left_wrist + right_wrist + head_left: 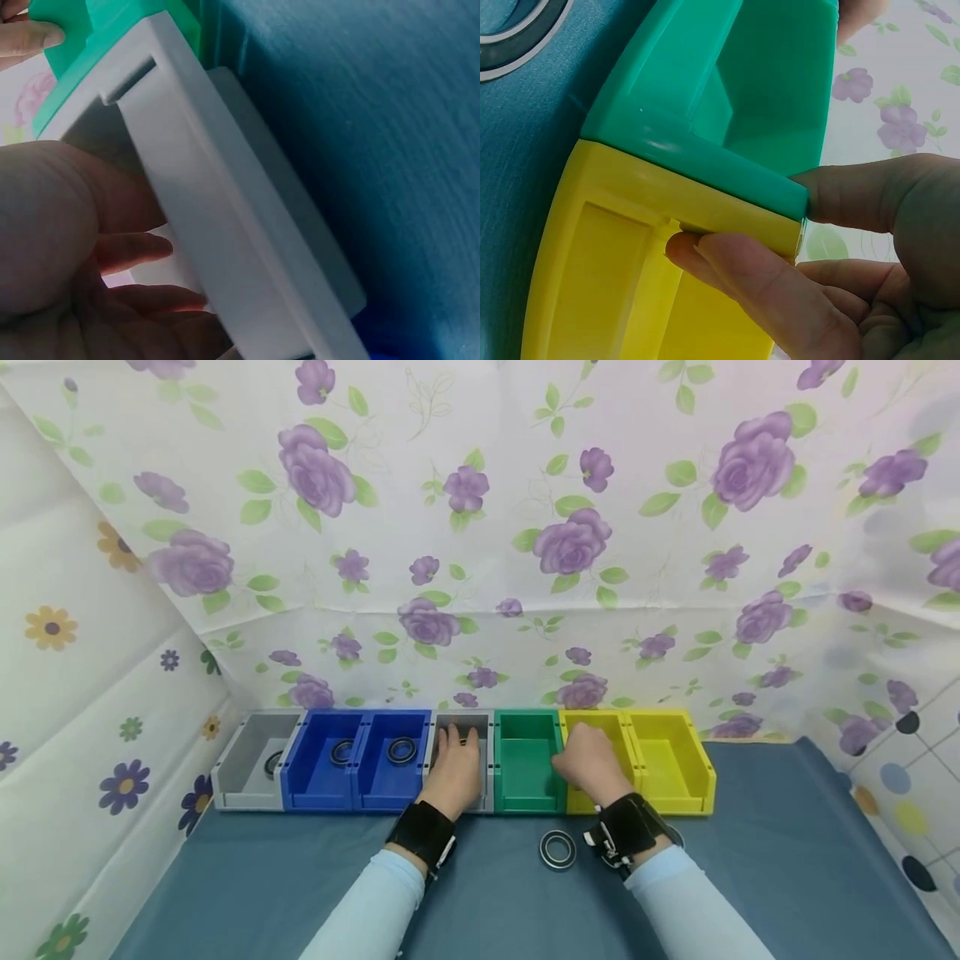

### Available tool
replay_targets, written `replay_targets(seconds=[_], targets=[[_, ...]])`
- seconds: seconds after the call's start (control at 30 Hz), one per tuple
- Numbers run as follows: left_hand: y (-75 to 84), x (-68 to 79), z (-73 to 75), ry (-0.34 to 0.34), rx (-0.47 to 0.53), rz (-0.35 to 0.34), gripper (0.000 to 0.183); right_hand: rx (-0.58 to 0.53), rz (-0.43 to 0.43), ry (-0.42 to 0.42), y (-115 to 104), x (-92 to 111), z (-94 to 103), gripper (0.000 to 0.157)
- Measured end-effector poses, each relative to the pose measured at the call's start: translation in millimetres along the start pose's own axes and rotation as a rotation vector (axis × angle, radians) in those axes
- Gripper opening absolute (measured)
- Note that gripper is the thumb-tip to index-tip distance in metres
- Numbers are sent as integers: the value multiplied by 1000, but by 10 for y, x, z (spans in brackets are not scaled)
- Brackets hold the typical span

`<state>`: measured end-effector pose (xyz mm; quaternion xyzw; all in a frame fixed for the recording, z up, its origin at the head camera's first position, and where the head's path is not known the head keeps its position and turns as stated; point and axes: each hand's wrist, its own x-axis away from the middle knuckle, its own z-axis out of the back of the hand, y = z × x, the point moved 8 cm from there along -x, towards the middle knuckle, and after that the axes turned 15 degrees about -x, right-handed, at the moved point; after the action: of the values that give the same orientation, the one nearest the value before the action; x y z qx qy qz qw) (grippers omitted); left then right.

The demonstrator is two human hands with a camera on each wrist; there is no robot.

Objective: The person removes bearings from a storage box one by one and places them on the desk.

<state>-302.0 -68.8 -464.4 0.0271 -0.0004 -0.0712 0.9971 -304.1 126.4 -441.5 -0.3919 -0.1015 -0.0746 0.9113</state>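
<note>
My left hand (454,772) reaches into the middle grey bin (486,777), fingers loosely extended. In the left wrist view, the grey bin's front wall (202,202) stands beside the fingers (135,251). A dark ring shows partly behind the fingertips in the head view. My right hand (592,762) pinches the adjoining side walls of the green bin (527,760) and the yellow bin beside it (607,247). Its thumb (855,195) lies on the green side, and a finger (765,281) is on the yellow side.
Ball bearings lie in the far-left grey bin (251,764) and in both blue bins (318,785). One bearing (557,849) sits on the blue cloth (495,902), another partly behind the right wrist. A second yellow bin (667,764) ends the row; a flowered sheet (495,585) hangs behind.
</note>
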Motion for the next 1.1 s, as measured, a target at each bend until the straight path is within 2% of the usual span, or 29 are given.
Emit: replay_targets(seconds=[0.3, 0.47, 0.6, 0.77, 0.93, 1.1], targets=[[-21, -23, -149, -86, 26, 31, 61, 6, -9, 6, 12, -6, -9, 13], [-33, -9, -158, -90, -5, 37, 59, 6, 0, 9, 9, -5, -18, 16], [-2, -7, -97, -36, -48, 15, 46, 12, 13, 24, 0, -8, 3, 17], [33, 10, -5, 64, -43, -7, 22, 1, 9, 21, 8, -4, 10, 17], [39, 33, 34, 133, -12, -10, 14, -6, 6, 18, 15, 1, 6, 18], [31, 57, 34, 130, -4, -1, 15, -3, 2, 11, 16, 3, -4, 19]])
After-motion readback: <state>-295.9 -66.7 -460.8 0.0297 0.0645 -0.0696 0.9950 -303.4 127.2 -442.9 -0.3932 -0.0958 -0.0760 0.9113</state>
